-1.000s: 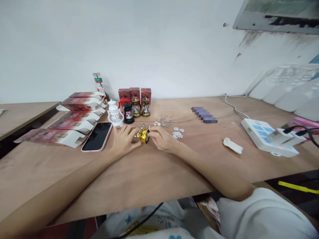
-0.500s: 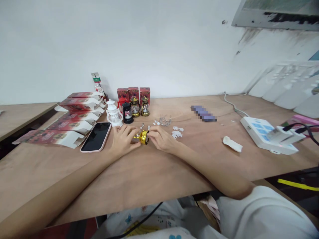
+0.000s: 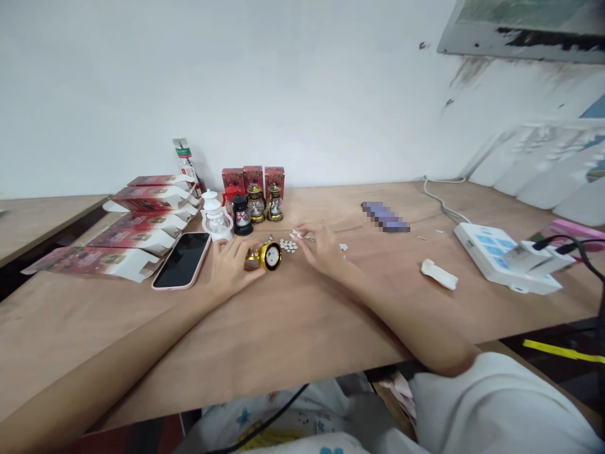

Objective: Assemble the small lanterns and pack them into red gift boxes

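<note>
My left hand (image 3: 230,261) is wrapped round a small gold lantern (image 3: 270,257) lying on its side. The lantern's round base faces me, with a white disc in it. My right hand (image 3: 324,250) is over the table to its right, thumb and forefinger apart, beside small white round pieces (image 3: 288,246). I cannot make out anything held in it. Behind my hands stand a white lantern (image 3: 217,217), a black lantern (image 3: 242,215) and two bronze-gold lanterns (image 3: 275,204), with a red one partly hidden.
A phone (image 3: 182,260) lies left of my left hand, near opened red boxes (image 3: 130,239). Closed red boxes (image 3: 253,178) stand by the wall. To the right are a blurred purple item (image 3: 385,216), a white crumpled piece (image 3: 439,274) and a power strip (image 3: 505,255).
My right hand has moved off the lantern's base and slightly right and back, and its fingers have parted. The lantern's base has turned towards me, showing the white disc.
</note>
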`<state>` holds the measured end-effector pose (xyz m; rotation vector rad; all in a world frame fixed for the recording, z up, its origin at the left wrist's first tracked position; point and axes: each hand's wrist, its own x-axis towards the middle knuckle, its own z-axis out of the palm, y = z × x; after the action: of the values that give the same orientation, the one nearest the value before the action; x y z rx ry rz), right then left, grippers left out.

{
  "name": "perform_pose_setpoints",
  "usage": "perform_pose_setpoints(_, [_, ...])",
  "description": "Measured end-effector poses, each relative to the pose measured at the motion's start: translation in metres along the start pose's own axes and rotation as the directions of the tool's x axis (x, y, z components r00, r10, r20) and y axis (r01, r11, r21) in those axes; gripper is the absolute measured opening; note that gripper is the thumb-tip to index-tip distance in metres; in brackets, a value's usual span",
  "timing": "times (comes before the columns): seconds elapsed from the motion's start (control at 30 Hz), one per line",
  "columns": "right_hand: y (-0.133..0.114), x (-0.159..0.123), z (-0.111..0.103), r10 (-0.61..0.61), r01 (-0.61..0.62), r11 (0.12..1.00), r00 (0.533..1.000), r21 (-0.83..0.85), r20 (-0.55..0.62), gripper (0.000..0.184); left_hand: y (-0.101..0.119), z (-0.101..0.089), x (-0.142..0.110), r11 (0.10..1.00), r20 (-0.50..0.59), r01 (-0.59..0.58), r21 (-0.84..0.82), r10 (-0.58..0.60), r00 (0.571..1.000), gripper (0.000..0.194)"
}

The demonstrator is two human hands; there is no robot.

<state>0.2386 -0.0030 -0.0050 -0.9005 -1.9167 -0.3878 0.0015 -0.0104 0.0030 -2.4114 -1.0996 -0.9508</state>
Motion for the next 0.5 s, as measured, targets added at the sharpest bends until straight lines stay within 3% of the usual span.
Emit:
perform_pose_setpoints(0.1, [0.024, 0.001, -0.007, 0.206, -0.162, 0.961, 0.96, -0.224, 0.189, 0.015, -0.003, 0.001, -0.001, 0.996, -0.021, 0.047, -0.076, -0.048, 0.999, 0.041])
perform_pose_setpoints(0.23, [0.04, 0.0, -0.011, 0.324, -0.169, 0.914, 0.851, -0.368, 0.414, 0.023, -0.005, 0.002, 0.0, 0.986, -0.03, 0.073, -0.148, -0.078, 0.996, 0.041])
perform_pose_setpoints(0.5, [0.043, -0.003, -0.008, 0.317, -0.136, 0.914, 0.829, -0.383, 0.46, 0.035, -0.002, 0.0, 0.003, 0.986, -0.009, 0.086, -0.142, -0.088, 0.996, 0.035])
